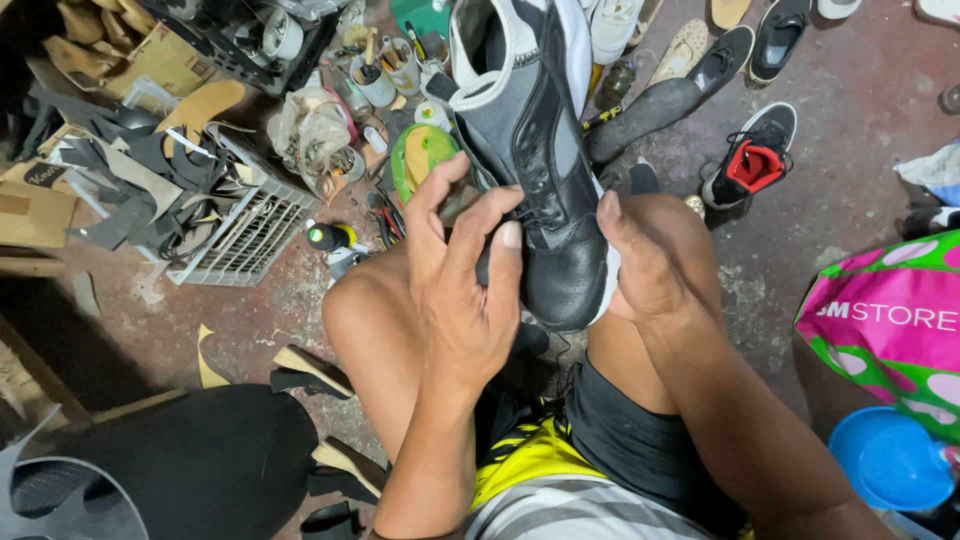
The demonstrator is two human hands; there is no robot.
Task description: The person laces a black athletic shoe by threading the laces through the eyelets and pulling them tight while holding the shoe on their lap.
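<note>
Sneaker [545, 170], black and grey w/ white sole edge, was held upright between the person's knees, toe end down, opening up toward top of frame. Left hand [462, 270] was clamped on the sneaker's left side near the toe: thumb and fingers [508, 250] curled round it, pressed together against the black leather, index tip on the lace area. Right hand [640, 265] was pressed flat against the sneaker's right side, fingers together, thumb [608, 215] up along the white sole edge; fingertips hidden behind the shoe, so can't tell how they sat.

Around the sneaker: green and yellow round tin [422, 152] just left of it, partly behind the left hand. Further left, a white wire rack [250, 235] on the floor w/ dark leather scraps [140, 175] heaped beside it. Cups w/ tools [388, 70] above-left of the sneaker. Right of the sneaker, a dark insole [645, 115] lay near, then a black and red shoe [752, 158] well apart. Pink and green bag [890, 320] far right of the sneaker, blue tub [890, 460] below that. Below-left of the sneaker, a black cushion [200, 460] on the floor. Person wore black shorts and a yellow striped shirt [530, 470].
</note>
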